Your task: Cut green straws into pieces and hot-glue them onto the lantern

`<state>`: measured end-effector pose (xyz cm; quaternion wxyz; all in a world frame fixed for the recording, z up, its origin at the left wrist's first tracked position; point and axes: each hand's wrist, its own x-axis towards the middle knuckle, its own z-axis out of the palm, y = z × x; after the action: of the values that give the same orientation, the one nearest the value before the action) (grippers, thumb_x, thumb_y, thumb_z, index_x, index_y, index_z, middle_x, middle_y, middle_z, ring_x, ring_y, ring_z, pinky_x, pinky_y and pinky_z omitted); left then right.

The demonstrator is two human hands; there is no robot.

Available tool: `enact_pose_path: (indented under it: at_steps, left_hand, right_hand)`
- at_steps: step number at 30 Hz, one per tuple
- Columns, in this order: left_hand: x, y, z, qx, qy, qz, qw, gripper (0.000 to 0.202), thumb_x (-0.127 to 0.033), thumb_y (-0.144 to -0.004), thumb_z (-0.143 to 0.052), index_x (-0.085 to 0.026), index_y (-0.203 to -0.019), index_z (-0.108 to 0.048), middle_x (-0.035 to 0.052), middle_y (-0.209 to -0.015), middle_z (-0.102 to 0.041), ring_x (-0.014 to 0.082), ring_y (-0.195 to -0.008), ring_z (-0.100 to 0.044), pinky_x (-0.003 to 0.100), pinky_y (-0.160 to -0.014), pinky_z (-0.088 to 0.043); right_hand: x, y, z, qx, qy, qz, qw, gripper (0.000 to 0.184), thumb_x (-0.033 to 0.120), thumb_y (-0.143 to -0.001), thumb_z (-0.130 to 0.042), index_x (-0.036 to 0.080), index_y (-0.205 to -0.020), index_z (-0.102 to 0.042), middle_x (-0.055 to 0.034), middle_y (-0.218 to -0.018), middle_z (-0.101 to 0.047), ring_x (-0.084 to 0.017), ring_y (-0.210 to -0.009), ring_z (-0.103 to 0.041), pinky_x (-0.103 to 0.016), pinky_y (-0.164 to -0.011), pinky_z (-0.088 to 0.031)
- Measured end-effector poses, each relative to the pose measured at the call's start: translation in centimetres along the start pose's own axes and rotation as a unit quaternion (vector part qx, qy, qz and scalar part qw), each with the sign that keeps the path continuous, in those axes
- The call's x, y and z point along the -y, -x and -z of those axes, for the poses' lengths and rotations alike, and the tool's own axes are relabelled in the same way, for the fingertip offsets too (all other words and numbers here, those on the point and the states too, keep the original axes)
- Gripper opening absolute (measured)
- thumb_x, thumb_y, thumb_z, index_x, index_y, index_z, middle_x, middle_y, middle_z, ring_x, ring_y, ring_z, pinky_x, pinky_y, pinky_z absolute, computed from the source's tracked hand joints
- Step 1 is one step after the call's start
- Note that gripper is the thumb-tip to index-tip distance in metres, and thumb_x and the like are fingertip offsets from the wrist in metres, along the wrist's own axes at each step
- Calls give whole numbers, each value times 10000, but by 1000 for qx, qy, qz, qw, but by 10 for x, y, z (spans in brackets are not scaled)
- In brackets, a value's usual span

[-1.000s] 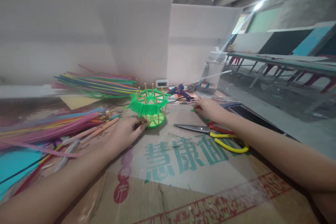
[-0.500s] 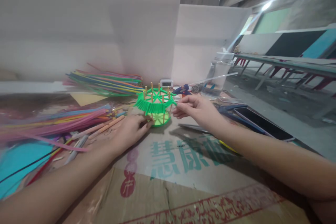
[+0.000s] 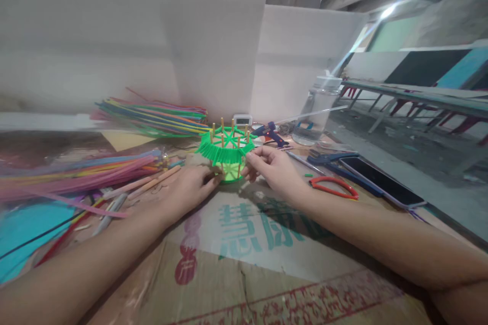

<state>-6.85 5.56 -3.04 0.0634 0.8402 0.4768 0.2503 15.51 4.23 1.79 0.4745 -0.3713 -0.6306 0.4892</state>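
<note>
A small round model (image 3: 224, 152) of green pipe cleaners and upright wooden sticks stands on the cardboard-covered table. Its upper ring slopes outward like a roof of green strips, above a round green base. At the base's left edge, my left hand (image 3: 196, 183) has its fingers closed on the model. My right hand (image 3: 267, 167) is at the model's right side, thumb and fingers pinched together close to the roof's edge. Whatever lies between those right fingertips is too small to make out.
Bundles of coloured pipe cleaners (image 3: 152, 118) lie at the left and back. A glue gun (image 3: 272, 133), a clear bottle (image 3: 316, 106), red-handled pliers (image 3: 335, 187) and a phone (image 3: 381, 180) are behind and to the right. A white board (image 3: 213, 61) stands at the back.
My right hand has moved slightly down and left, closer to the model. Its forearm has dropped, uncovering the red-handled pliers. My left hand stays at the base.
</note>
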Motion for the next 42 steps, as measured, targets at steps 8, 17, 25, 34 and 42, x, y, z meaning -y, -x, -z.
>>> enact_pose_path:
  at_steps: [8, 17, 25, 34, 42]
  left_hand:
    - [2, 0, -1, -4, 9, -9, 1000, 283, -332, -941, -469, -199, -970, -718, 52, -939, -747, 216, -837, -669, 304, -710, -467]
    - [0, -1, 0, -5, 12, -17, 1000, 268, -302, -940, -466, -192, -956, -710, 54, -931, -745, 214, -844, -670, 305, -730, -472]
    - [0, -1, 0, -15, 18, -22, 999, 275, -306, -939, -469, -183, -970, -712, 64, -945, -750, 206, -830, -678, 292, -707, -467]
    - [0, -1, 1, -3, 4, -10, 1000, 289, -326, -943, -462, -188, -986, -713, 62, -931, -749, 223, -829, -674, 306, -691, -450]
    - [-2, -1, 1, -7, 7, -20, 1000, 284, -320, -948, -457, -184, -965, -706, 56, -906, -745, 209, -814, -668, 298, -685, -440]
  right_hand:
    - [-5, -2, -4, -14, -46, -29, 998, 276, 419, -824, -664, 175, -756, -554, -7, -634, -712, -107, -518, -645, -226, -526, -526]
    - [-2, -3, -7, 11, -69, -71, 995, 219, 327, -853, -637, 167, -732, -548, -9, -607, -702, -97, -501, -637, -209, -519, -522]
    - [-6, -6, -5, 30, -78, -77, 993, 246, 377, -847, -651, 171, -765, -542, -15, -620, -700, -108, -513, -638, -219, -526, -522]
    - [-1, 0, 19, 5, 160, 57, 985, 290, 448, -895, -576, 184, -775, -568, 3, -631, -634, -112, -545, -571, -242, -545, -460]
    - [5, -4, 8, 67, 132, 15, 989, 297, 341, -888, -556, 169, -647, -575, 14, -568, -596, -90, -490, -524, -223, -503, -424]
